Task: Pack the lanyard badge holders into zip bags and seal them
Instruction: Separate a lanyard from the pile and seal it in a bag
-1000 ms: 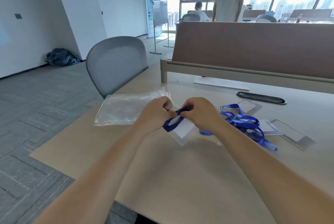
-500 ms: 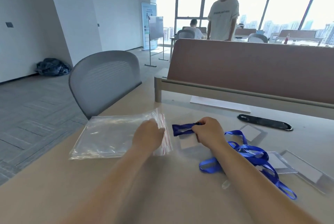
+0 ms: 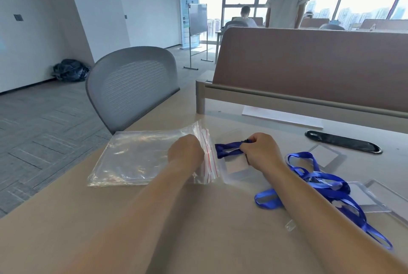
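A stack of clear zip bags (image 3: 141, 158) with red seal lines lies on the beige desk at the left. My left hand (image 3: 185, 152) rests on the stack's right edge, fingers curled onto the top bag by the red strip. My right hand (image 3: 260, 151) pinches a folded blue lanyard (image 3: 227, 150) attached to a clear badge holder (image 3: 236, 166), just right of the bags' openings. More blue lanyards (image 3: 320, 183) with clear badge holders (image 3: 373, 198) lie tangled on the right.
A brown partition (image 3: 309, 68) closes the desk's far side, with a white sheet (image 3: 280, 116) and a black cable grommet (image 3: 342, 141) before it. A grey mesh chair (image 3: 130, 85) stands at the desk's left edge. A person stands beyond the partition.
My left hand let go of the lanyard and moved left onto the zip bags. My right hand keeps the folded lanyard and holder. The camera view tilted up slightly.
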`<action>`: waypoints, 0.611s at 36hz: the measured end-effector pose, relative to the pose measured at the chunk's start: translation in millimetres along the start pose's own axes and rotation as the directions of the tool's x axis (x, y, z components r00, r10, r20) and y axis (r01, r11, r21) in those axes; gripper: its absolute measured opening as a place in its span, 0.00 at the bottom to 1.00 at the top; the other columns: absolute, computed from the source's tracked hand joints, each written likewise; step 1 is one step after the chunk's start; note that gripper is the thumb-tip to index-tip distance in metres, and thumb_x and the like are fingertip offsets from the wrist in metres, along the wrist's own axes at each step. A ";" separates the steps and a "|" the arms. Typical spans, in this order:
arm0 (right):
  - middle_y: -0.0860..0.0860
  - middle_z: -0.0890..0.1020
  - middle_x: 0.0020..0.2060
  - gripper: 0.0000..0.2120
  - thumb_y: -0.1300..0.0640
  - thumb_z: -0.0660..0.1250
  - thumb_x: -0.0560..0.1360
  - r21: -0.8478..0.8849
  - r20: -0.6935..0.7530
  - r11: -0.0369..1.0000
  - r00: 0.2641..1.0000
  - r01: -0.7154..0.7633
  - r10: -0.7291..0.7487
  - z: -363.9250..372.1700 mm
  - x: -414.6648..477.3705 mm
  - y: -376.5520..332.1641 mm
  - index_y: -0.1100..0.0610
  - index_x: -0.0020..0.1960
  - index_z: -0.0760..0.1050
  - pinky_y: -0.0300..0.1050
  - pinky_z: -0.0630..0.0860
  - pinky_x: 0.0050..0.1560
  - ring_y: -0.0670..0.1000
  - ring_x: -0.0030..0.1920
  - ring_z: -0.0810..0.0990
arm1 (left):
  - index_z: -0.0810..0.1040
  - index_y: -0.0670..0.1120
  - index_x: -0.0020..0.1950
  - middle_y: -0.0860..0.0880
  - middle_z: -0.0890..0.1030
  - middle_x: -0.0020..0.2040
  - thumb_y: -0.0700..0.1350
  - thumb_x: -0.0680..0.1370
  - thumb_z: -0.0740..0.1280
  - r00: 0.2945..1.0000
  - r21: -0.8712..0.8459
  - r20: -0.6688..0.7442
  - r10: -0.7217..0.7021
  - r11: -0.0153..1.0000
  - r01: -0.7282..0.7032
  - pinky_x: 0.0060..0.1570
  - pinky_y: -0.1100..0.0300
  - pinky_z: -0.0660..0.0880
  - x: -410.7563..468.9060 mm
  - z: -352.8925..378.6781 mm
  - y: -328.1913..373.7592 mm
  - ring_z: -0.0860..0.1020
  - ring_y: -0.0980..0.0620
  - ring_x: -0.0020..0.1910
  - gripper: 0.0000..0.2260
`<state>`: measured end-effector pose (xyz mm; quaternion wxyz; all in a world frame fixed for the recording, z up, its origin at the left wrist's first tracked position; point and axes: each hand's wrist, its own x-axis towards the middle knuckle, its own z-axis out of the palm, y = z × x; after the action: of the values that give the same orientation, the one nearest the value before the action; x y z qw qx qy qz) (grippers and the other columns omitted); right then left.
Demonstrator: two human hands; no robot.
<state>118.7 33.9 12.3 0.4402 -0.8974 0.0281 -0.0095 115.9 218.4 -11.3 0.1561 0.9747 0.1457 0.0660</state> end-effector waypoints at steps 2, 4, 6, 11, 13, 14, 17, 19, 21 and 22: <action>0.54 0.80 0.35 0.03 0.59 0.66 0.74 0.004 -0.003 1.000 1.000 0.005 -0.005 -1.4 -2.1 -1.8 0.56 0.42 0.76 0.43 0.69 0.33 0.52 0.34 0.76 | 0.77 0.43 0.50 0.48 0.78 0.42 0.41 0.80 0.61 1.000 -0.016 -0.003 -0.006 1.000 0.006 0.44 0.58 0.75 -1.5 -0.9 -0.1 0.77 0.47 0.41 0.06; 0.54 0.80 0.35 0.03 0.59 0.66 0.74 0.007 -0.007 1.000 1.000 0.007 -0.007 -3.3 -4.2 -3.4 0.56 0.41 0.77 0.43 0.69 0.33 0.53 0.34 0.76 | 0.77 0.43 0.54 0.49 0.78 0.43 0.41 0.80 0.62 1.000 -0.004 0.003 -0.005 1.000 0.005 0.47 0.58 0.75 -1.6 -0.9 -0.3 0.77 0.48 0.41 0.06; 0.55 0.81 0.36 0.03 0.59 0.66 0.74 0.018 -0.014 1.000 1.000 0.005 -0.005 -4.8 -5.6 -4.2 0.56 0.42 0.77 0.43 0.70 0.35 0.53 0.35 0.77 | 0.77 0.43 0.53 0.49 0.78 0.42 0.44 0.79 0.64 1.000 0.002 0.029 -0.007 1.000 0.007 0.43 0.58 0.74 -2.3 -0.2 0.1 0.77 0.48 0.40 0.07; 0.58 0.83 0.38 0.03 0.59 0.66 0.73 0.030 -0.017 0.999 1.000 0.012 -0.011 -5.0 -6.2 -7.1 0.58 0.43 0.78 0.46 0.72 0.36 0.54 0.36 0.78 | 0.74 0.44 0.47 0.49 0.77 0.43 0.57 0.76 0.69 0.998 -0.015 0.068 -0.016 1.000 0.017 0.46 0.55 0.76 -5.3 1.1 2.9 0.79 0.46 0.45 0.16; 0.57 0.83 0.38 0.02 0.59 0.66 0.73 0.024 -0.015 0.999 1.000 0.021 -0.021 -3.2 -5.8 -8.2 0.57 0.43 0.77 0.45 0.72 0.36 0.54 0.36 0.78 | 0.77 0.42 0.53 0.48 0.79 0.47 0.48 0.78 0.66 0.997 -0.007 0.071 -0.023 1.000 0.024 0.50 0.55 0.76 -5.3 1.2 3.5 0.80 0.45 0.49 0.10; 0.57 0.82 0.38 0.02 0.59 0.66 0.73 0.021 -0.015 0.999 1.000 0.024 -0.024 -2.0 -5.4 -8.5 0.57 0.43 0.77 0.45 0.71 0.35 0.54 0.36 0.78 | 0.78 0.42 0.54 0.47 0.80 0.48 0.44 0.78 0.65 0.997 -0.010 0.074 -0.029 1.000 0.030 0.51 0.55 0.76 -5.4 0.9 3.5 0.80 0.44 0.50 0.08; 0.58 0.83 0.38 0.03 0.59 0.66 0.73 0.019 -0.019 1.000 1.000 0.023 -0.023 2.5 -4.0 -9.2 0.58 0.44 0.78 0.45 0.72 0.36 0.55 0.36 0.78 | 0.76 0.43 0.48 0.45 0.81 0.47 0.38 0.77 0.62 0.998 -0.023 0.065 -0.006 1.000 0.008 0.47 0.56 0.75 -4.8 0.8 2.2 0.80 0.44 0.47 0.04; 0.59 0.83 0.38 0.04 0.59 0.66 0.73 0.021 -0.023 1.000 0.999 0.023 -0.023 4.8 -3.2 -10.0 0.59 0.44 0.79 0.45 0.72 0.36 0.55 0.35 0.78 | 0.75 0.44 0.46 0.45 0.81 0.46 0.37 0.76 0.62 0.999 -0.022 0.053 0.006 1.000 -0.005 0.44 0.56 0.74 -5.2 0.0 1.6 0.80 0.44 0.46 0.04; 0.58 0.83 0.38 0.03 0.59 0.66 0.73 0.022 -0.023 0.999 0.999 0.023 -0.022 6.0 -3.2 -10.6 0.58 0.43 0.78 0.45 0.72 0.35 0.54 0.35 0.78 | 0.75 0.43 0.43 0.45 0.81 0.43 0.37 0.75 0.61 0.999 -0.043 0.039 0.013 0.999 -0.012 0.42 0.57 0.74 -4.2 1.7 0.1 0.78 0.44 0.42 0.04; 0.58 0.83 0.38 0.03 0.59 0.66 0.73 0.024 -0.025 0.999 0.999 0.024 -0.023 6.5 -3.2 -10.7 0.58 0.44 0.78 0.45 0.72 0.36 0.54 0.35 0.77 | 0.74 0.44 0.41 0.46 0.80 0.40 0.39 0.75 0.61 0.999 -0.061 0.033 0.018 0.998 -0.016 0.40 0.57 0.73 -4.0 2.6 -0.2 0.77 0.45 0.39 0.05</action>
<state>116.3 45.7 16.8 0.4506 -0.8920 0.0228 -0.0263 112.5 216.6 -14.2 0.1876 0.9716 0.1329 0.0556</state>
